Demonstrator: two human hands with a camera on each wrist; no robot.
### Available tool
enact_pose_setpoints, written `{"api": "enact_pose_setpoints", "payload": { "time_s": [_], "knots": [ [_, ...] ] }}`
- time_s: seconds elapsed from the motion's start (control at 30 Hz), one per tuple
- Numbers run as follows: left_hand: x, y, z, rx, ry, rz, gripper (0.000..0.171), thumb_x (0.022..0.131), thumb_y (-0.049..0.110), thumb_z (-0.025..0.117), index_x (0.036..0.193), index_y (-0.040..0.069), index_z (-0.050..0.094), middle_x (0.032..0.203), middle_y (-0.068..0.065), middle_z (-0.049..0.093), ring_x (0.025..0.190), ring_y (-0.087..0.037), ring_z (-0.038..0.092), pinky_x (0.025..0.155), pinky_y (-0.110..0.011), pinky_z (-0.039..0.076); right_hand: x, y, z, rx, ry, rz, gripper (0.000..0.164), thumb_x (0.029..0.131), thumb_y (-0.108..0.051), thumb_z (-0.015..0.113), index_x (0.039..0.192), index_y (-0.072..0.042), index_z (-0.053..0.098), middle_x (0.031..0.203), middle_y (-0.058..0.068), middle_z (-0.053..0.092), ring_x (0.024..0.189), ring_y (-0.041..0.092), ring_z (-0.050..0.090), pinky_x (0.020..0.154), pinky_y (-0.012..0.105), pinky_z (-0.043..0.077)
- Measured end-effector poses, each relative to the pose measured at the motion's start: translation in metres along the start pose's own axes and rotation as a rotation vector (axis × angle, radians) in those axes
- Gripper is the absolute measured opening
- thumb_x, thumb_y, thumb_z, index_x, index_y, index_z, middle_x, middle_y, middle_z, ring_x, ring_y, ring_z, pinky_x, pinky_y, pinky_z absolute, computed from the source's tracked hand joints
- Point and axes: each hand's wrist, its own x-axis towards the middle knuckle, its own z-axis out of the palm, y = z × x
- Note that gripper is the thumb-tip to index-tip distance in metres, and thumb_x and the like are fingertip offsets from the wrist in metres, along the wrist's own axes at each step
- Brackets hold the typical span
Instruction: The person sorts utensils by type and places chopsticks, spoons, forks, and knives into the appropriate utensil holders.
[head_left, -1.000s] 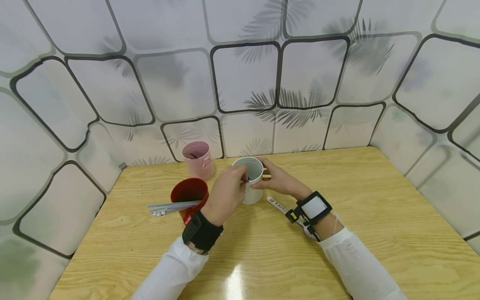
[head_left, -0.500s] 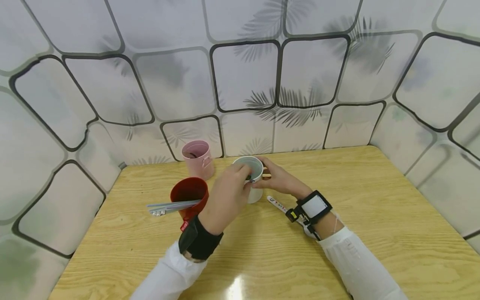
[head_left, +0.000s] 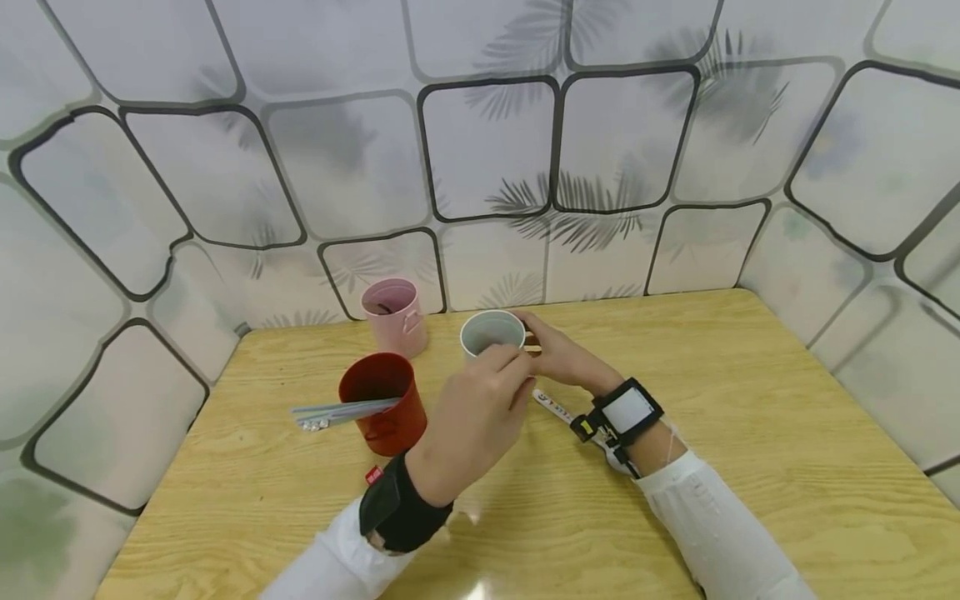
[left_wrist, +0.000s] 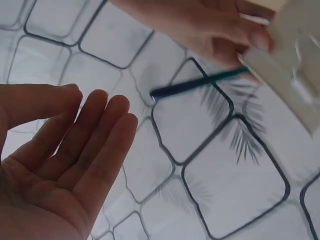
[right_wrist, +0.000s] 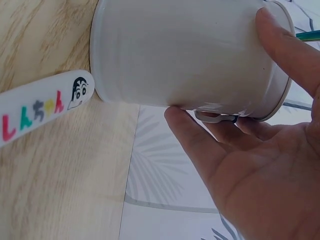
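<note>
A white cup with a side handle stands upright on the table. My right hand holds it by its right side; in the right wrist view the thumb presses near the rim of the cup and the fingers lie about the handle. From the cup's mouth a thin teal-to-dark-blue stick leans out in the left wrist view. Apart from that stick, my left hand has its fingers loosely extended with nothing between them. In the head view the left hand covers the cup's lower front.
A red cup at the left bears several pale blue sticks jutting leftward. Behind it stands a pink cup with a dark item inside. Partly under the right wrist lies a white spoon with coloured lettering. Patterned panels border the table.
My left hand has moved from inside the white cup's mouth back toward me and slightly right, now in front of the cup. My right hand stays on the cup.
</note>
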Motion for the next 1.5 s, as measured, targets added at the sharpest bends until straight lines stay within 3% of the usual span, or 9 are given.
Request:
{"api": "enact_pose_setpoints", "payload": {
  "time_s": [0.13,0.4,0.67,0.83,1.13,1.33,1.5],
  "knots": [
    [-0.003,0.002,0.009,-0.033,-0.043,0.021,0.013,0.090,0.000,0.077,0.103,0.002,0.074,0.096,-0.006,0.069,0.088,-0.017,0.065,0.080,-0.028,0.058,0.000,0.002,-0.001,0.026,-0.004,-0.031,0.075,0.095,0.009,0.064,0.159,0.000,0.025,0.154,0.027,0.038,0.140,0.050,0.042,0.114,0.058,0.038],
    [-0.015,-0.007,0.040,-0.038,-0.276,-0.040,0.006,0.092,0.005,0.076,0.096,0.008,0.073,0.090,0.000,0.068,0.085,-0.013,0.064,0.077,-0.024,0.054,0.000,0.002,-0.007,0.028,-0.040,-0.045,0.078,0.095,0.001,0.071,0.159,0.000,0.027,0.153,0.026,0.042,0.139,0.049,0.045,0.112,0.060,0.039],
    [-0.017,-0.022,0.075,-0.056,-0.416,-0.070,0.013,0.092,0.003,0.074,0.105,0.006,0.076,0.102,-0.002,0.073,0.096,-0.014,0.068,0.087,-0.026,0.054,0.002,0.001,-0.013,-0.038,-0.048,-0.039,0.076,0.096,-0.004,0.072,0.159,-0.001,0.030,0.154,0.023,0.042,0.138,0.047,0.047,0.112,0.059,0.039],
    [-0.013,-0.030,0.098,-0.016,-0.458,-0.025,0.017,0.095,0.002,0.070,0.109,0.006,0.078,0.107,-0.004,0.074,0.101,-0.016,0.069,0.089,-0.026,0.055,0.001,0.001,-0.016,-0.063,-0.050,-0.040,0.074,0.097,-0.005,0.071,0.159,-0.001,0.031,0.155,0.022,0.042,0.137,0.048,0.048,0.112,0.059,0.040],
    [-0.005,-0.039,0.119,0.030,-0.538,0.041,0.021,0.093,0.003,0.071,0.111,0.011,0.078,0.108,0.000,0.074,0.103,-0.015,0.068,0.086,-0.023,0.055,-0.001,-0.002,-0.016,-0.067,-0.053,-0.010,0.073,0.098,-0.006,0.069,0.160,-0.002,0.030,0.156,0.022,0.042,0.138,0.048,0.047,0.112,0.059,0.040],
    [-0.005,-0.039,0.127,0.042,-0.571,0.074,0.016,0.093,0.005,0.072,0.103,0.016,0.079,0.099,0.005,0.072,0.098,-0.012,0.067,0.082,-0.024,0.054,0.000,-0.001,-0.016,-0.066,-0.054,-0.014,0.073,0.098,-0.004,0.070,0.159,-0.002,0.031,0.157,0.021,0.040,0.140,0.048,0.045,0.113,0.062,0.037],
    [-0.006,-0.039,0.128,0.035,-0.558,0.086,0.011,0.092,0.011,0.076,0.094,0.020,0.081,0.091,0.008,0.069,0.092,-0.010,0.067,0.078,-0.022,0.053,0.000,-0.001,-0.016,-0.073,-0.056,-0.032,0.072,0.098,-0.004,0.069,0.159,0.000,0.031,0.157,0.023,0.040,0.139,0.049,0.045,0.113,0.062,0.037]
  ]
}}
